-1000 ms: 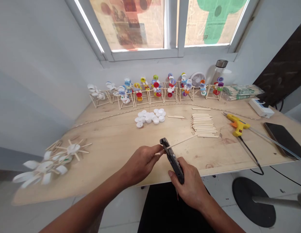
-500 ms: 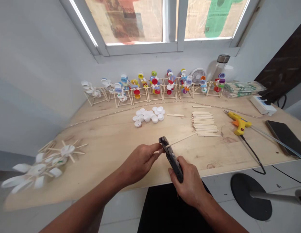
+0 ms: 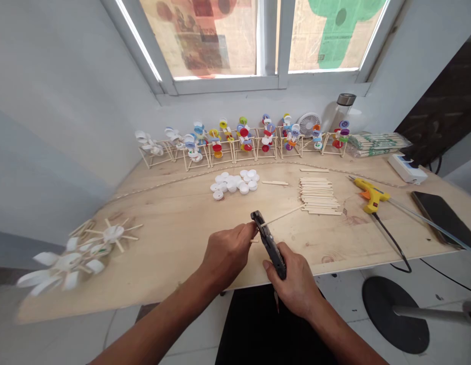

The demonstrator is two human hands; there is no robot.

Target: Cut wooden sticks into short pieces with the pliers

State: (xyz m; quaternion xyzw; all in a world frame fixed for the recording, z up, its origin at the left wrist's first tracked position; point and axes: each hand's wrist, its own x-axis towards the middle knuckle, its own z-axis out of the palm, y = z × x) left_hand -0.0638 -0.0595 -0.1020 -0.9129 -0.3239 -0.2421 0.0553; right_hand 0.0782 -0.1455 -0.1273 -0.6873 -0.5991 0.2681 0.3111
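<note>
Where the hands meet: over the front of the plywood table (image 3: 174, 228), close together.
Left hand (image 3: 228, 256): closed, its fingers pinching a thin wooden stick (image 3: 284, 216) near one end.
Right hand (image 3: 292, 284): clenched around the handles of black pliers (image 3: 269, 246), which point up and away.
Stick: almost level, rising toward the far side of the table, with its far tip just short of a stack of craft sticks (image 3: 319, 195). It crosses the head of the pliers, and the jaws look nearly closed on it, though the fit is hard to tell.
Nearby: white bottle caps (image 3: 231, 183) in a loose pile, and a yellow glue gun (image 3: 372, 195) to the right.
Back edge: a row of stick frames (image 3: 243, 149) carrying colored caps, beside a small fan (image 3: 307, 124) and a glass bottle (image 3: 344, 104).
Left end: blurred pinwheels (image 3: 83, 253) of white caps and sticks.
Right end: a power strip (image 3: 406, 169) and a phone (image 3: 440, 218).
</note>
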